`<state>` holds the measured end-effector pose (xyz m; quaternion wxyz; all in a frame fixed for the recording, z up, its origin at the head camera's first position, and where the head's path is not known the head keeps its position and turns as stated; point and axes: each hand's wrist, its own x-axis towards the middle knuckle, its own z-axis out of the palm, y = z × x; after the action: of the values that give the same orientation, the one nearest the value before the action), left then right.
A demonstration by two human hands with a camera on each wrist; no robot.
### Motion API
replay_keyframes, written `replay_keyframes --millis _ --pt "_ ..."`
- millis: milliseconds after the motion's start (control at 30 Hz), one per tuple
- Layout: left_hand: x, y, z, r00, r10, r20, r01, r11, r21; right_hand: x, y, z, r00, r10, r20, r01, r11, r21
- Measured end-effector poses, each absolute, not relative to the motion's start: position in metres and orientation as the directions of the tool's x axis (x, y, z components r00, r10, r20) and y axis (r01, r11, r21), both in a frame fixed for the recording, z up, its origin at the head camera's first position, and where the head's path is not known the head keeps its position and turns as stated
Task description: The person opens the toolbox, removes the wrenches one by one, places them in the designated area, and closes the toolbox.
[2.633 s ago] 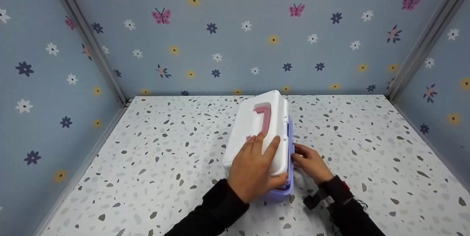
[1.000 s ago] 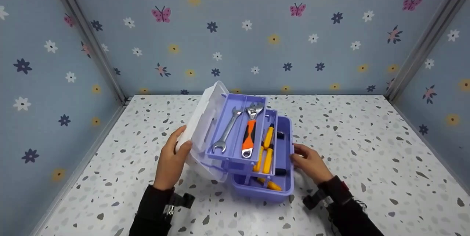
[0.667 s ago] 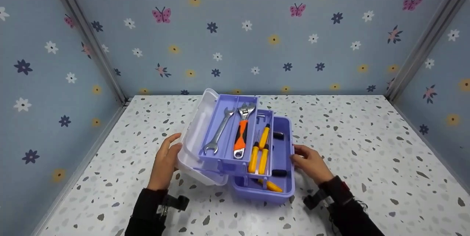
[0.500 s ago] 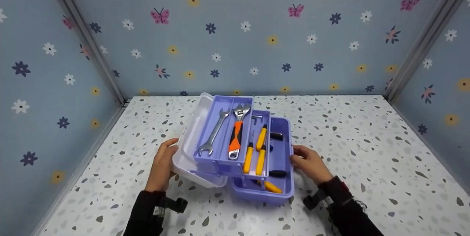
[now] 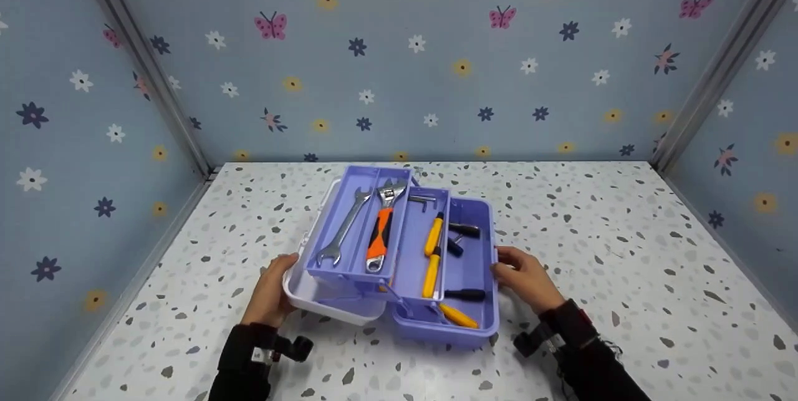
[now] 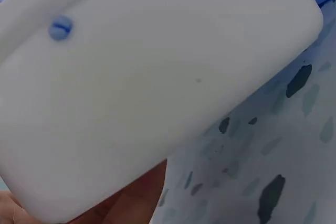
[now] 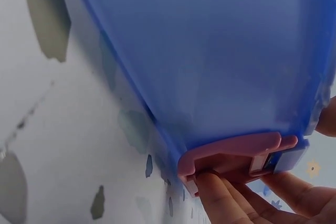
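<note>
A purple toolbox (image 5: 446, 342) stands unfolded on the table, its white lid (image 5: 336, 312) swung over to the left. My left hand (image 5: 269, 292) holds the lid's left edge; fingers (image 6: 139, 198) show under the white plastic in the left wrist view. On the box's right side, my right hand (image 5: 527, 276) grips the wall at the pink latch (image 7: 231, 150), with fingertips curled at the latch. An open-end wrench (image 5: 346, 226) and an orange-handled adjustable wrench (image 5: 381, 229) lie in the top tray. Yellow-handled screwdrivers (image 5: 431, 270) and hex keys (image 5: 424, 200) lie in the second tray.
In the box's bottom lie black-handled tools (image 5: 464, 294) and a yellow handle (image 5: 458, 315). The speckled white table (image 5: 623, 251) extends on both sides. Flower-patterned walls (image 5: 399, 77) enclose it at the back and sides.
The lid has gone from nearly closed to swung down left, and the trays have fanned out. My left hand moved from the lid's top to its left edge; my right hand stayed put.
</note>
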<state>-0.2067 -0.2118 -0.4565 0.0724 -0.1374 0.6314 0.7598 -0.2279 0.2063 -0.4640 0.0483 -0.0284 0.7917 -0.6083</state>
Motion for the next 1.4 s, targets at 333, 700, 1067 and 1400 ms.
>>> replay_keyframes --millis 333,700,1067,1400 --pt "-0.206 -0.214 -0.467 -0.952 -0.146 -0.268 -0.246 -0.156 0.957 -0.229 0.206 -0.463 -0.995 -0.089 -0.041 0.017 0.261 -0.965" --pt "-0.204 -0.218 -0.474 -0.950 -0.245 -0.194 -0.224 0.102 0.969 -0.228 0.205 -0.463 -0.995 -0.093 -0.038 0.010 0.278 -0.960" --pt "-0.205 -0.220 -0.473 -0.961 -0.275 -0.030 -0.152 0.433 0.889 -0.228 0.205 -0.462 -0.994 -0.092 -0.061 0.036 0.249 -0.968" --pt "-0.204 -0.222 -0.473 -0.966 -0.257 -0.027 -0.153 0.484 0.862 -0.228 0.204 -0.462 -0.995 -0.085 -0.052 0.029 0.249 -0.968"
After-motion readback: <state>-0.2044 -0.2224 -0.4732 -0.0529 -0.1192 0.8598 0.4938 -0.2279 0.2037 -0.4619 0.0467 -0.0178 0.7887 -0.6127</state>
